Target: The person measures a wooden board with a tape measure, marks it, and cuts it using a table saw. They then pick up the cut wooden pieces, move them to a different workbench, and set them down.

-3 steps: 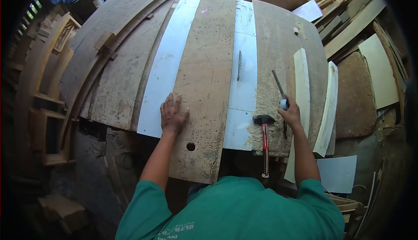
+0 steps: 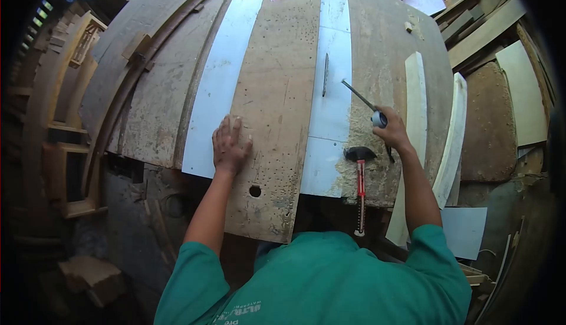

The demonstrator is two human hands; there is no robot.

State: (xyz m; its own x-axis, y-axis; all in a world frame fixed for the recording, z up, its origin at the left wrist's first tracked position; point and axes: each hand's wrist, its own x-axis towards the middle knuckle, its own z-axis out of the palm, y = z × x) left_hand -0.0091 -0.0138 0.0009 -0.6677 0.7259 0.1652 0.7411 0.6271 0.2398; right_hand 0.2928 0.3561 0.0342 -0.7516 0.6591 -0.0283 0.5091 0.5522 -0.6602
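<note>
My left hand [image 2: 230, 145] lies flat with spread fingers across the left edge of a long brown board [image 2: 274, 101] full of small holes. Beneath that board runs a pale blue-white sheet [image 2: 222, 77], showing on both sides. In my right hand [image 2: 391, 128] is a thin dark rod-like tool [image 2: 358, 96] with a round whitish part at my fingers; its tip points up and left over the sheet. A hammer [image 2: 361, 177] with a red handle lies below my right hand, its handle over the table's front edge. A slim dark strip [image 2: 325, 75] rests on the sheet.
Curved pale wood strips [image 2: 416, 101] lie right of my right hand. A long curved wooden rail [image 2: 171, 27] with a small block [image 2: 137, 46] crosses the table's left side. Wooden frames [image 2: 73, 177] stand far left; stacked planks [image 2: 486, 33] are at the far right.
The tool in my right hand has swung left, its tip now over the sheet. My left hand stays flat on the board. The whole view has shifted slightly.
</note>
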